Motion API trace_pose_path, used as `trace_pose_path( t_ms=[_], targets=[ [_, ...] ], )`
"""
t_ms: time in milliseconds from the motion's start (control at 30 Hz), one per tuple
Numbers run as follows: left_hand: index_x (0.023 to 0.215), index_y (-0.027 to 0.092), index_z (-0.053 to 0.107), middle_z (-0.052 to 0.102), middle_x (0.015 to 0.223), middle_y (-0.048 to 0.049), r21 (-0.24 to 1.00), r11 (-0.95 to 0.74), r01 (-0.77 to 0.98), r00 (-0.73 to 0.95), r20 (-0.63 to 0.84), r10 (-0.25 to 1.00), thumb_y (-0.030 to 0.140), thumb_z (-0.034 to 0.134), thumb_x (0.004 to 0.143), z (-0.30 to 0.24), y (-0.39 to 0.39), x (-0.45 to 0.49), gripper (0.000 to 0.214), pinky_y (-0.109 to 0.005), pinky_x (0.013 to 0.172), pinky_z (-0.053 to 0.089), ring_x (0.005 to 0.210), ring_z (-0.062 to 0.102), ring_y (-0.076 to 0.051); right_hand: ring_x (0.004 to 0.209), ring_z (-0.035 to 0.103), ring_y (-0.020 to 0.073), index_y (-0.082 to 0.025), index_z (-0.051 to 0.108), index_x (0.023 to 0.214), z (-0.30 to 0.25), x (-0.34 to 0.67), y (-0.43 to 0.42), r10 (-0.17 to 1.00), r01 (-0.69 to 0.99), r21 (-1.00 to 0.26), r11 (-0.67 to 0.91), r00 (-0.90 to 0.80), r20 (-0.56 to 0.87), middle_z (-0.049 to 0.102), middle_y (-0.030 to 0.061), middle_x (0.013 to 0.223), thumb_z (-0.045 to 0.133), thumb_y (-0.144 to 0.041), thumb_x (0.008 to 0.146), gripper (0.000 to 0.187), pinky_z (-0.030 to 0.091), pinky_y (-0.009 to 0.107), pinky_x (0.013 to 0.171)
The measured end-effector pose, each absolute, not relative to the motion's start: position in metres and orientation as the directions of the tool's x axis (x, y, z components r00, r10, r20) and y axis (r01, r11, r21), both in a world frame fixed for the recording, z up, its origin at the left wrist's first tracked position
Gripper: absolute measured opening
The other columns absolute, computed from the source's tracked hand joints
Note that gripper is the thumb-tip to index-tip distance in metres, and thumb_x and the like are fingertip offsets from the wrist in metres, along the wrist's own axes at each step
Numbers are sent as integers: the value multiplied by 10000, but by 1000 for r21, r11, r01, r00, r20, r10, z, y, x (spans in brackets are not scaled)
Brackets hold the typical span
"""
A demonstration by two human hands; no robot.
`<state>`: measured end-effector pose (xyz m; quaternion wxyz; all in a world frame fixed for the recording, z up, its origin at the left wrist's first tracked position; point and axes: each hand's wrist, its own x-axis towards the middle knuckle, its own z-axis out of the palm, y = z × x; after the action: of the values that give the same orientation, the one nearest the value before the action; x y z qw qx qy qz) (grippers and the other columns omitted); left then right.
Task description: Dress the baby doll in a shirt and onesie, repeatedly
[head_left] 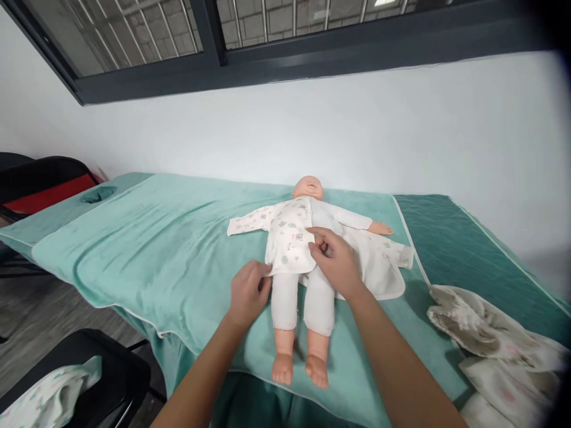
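A baby doll (pixel 307 188) lies on its back with its head toward the wall, its white cloth legs and bare feet pointing at me. A white patterned baby shirt (pixel 289 235) covers one side of its chest; the other half lies spread on the bed under the doll's outstretched arm. My left hand (pixel 250 291) pinches the shirt's lower left corner. My right hand (pixel 335 258) has thumb and forefinger at the shirt's front edge, over the doll's middle. The left sleeve of the shirt stretches out sideways; whether an arm is inside is hidden.
A green cover (pixel 178 238) drapes the bed, which stands against a white wall below a barred window. Crumpled baby clothes (pixel 499 345) lie at the right. At lower left a black chair (pixel 111 368) holds a printed cloth (pixel 53 395). More chairs (pixel 49 178) stand beyond the bed's left end.
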<state>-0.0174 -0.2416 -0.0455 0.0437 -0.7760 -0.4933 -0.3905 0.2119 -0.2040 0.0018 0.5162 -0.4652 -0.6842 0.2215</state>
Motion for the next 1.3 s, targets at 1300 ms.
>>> trace_pose_path(
  t_ms=[1300],
  targets=[
    [1167, 178, 565, 644, 1195, -137, -62, -727, 683, 722, -85, 686, 288, 619, 800, 40, -50, 228, 387, -428, 900, 458, 1116, 589, -296, 834, 646, 260, -195, 652, 770, -27, 332, -142, 933, 640, -738, -213, 357, 41, 717, 97, 827, 454, -393, 833, 287, 419, 321, 673]
  ],
)
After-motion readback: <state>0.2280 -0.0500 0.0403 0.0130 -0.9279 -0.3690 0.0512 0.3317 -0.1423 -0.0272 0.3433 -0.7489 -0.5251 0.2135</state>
